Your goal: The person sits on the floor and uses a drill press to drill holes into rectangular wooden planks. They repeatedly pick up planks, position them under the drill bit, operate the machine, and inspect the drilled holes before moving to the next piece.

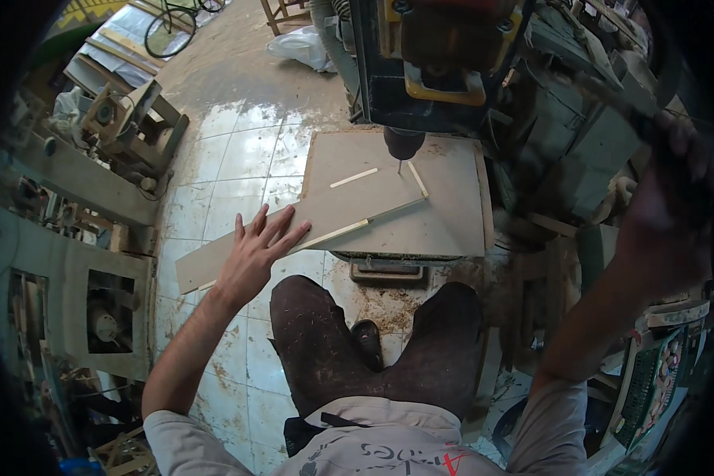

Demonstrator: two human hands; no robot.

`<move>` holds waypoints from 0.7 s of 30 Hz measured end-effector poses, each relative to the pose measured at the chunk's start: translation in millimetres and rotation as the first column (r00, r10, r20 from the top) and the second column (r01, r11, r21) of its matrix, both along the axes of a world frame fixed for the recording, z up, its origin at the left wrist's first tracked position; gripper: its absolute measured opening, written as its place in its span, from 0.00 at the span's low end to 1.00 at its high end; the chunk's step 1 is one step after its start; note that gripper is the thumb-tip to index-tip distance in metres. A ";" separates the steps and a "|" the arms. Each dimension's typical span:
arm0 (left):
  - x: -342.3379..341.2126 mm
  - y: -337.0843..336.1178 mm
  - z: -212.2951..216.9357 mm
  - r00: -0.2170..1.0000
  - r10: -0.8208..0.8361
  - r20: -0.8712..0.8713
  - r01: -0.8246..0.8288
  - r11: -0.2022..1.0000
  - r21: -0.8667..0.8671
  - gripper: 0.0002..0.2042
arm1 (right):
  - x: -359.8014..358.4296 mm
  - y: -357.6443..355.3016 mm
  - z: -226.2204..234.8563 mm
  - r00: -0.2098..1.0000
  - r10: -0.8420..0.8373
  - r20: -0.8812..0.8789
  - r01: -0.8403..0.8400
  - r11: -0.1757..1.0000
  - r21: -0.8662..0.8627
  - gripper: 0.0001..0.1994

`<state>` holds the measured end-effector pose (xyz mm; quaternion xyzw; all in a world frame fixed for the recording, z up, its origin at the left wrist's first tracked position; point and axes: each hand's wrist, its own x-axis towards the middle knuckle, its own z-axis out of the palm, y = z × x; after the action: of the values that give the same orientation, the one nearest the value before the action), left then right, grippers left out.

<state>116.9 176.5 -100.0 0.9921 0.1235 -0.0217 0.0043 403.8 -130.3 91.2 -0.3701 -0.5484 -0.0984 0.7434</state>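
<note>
My left hand point(254, 254) lies flat, fingers spread, pressing the board point(309, 226). Its long axis runs from near left up to far right, its far end on the drill table point(452, 214) under the bit point(400, 166). My right hand point(666, 214) is closed around the lever point(611, 91).

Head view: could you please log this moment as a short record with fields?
Setting: woodworking shop, tiled floor dusted with sawdust
Machine: drill press, bit just above the work
Workpiece: long flat pale-brown wooden board lying on the press's square table
Left hand: flat on the board, fingers spread
Right hand: raised, blurred, at a dark lever; grip unclear
</note>
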 end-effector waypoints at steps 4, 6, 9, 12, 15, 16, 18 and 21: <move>-0.8 0.0 -0.4 1.000 0.012 -0.008 -0.012 1.000 -0.007 0.35 | -6.2 -24.4 -35.8 0.970 0.229 -0.078 -0.229 0.973 0.015 0.18; 0.6 -1.0 1.9 1.000 0.022 -0.017 -0.022 1.000 -0.012 0.35 | -12.4 -21.8 -50.9 0.972 0.208 -0.107 -0.202 0.977 0.061 0.16; 1.7 0.3 -0.2 1.000 0.017 -0.012 -0.017 1.000 -0.015 0.35 | -22.4 -20.9 -79.4 0.982 0.136 -0.128 -0.123 0.987 0.106 0.13; -2.3 -0.9 -0.6 0.999 0.032 -0.019 -0.032 0.999 -0.017 0.35 | -38.2 -14.4 -107.7 0.974 0.059 -0.221 -0.020 0.985 0.172 0.12; -0.7 0.2 0.2 0.999 0.031 -0.013 -0.031 0.999 -0.017 0.36 | -35.5 -7.6 -107.8 0.976 0.060 -0.211 -0.016 0.979 0.203 0.12; -0.3 -0.1 1.7 0.999 0.034 -0.020 -0.034 0.999 -0.017 0.36 | -31.6 -8.6 -105.4 0.980 0.084 -0.180 -0.050 0.981 0.186 0.12; -1.7 -3.3 3.4 0.998 0.044 -0.036 -0.044 0.999 -0.024 0.36 | -21.8 -10.8 -93.9 0.985 0.124 -0.122 -0.107 0.985 0.135 0.13; 2.6 -1.8 1.6 1.000 0.004 -0.007 -0.005 1.000 -0.021 0.38 | -0.9 -22.9 -38.2 0.985 0.155 -0.081 -0.153 0.988 0.029 0.13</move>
<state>119.5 174.7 -98.4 0.9916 0.1256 -0.0265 0.0141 402.9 -153.2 53.0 -0.3218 -0.5428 -0.0315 0.7751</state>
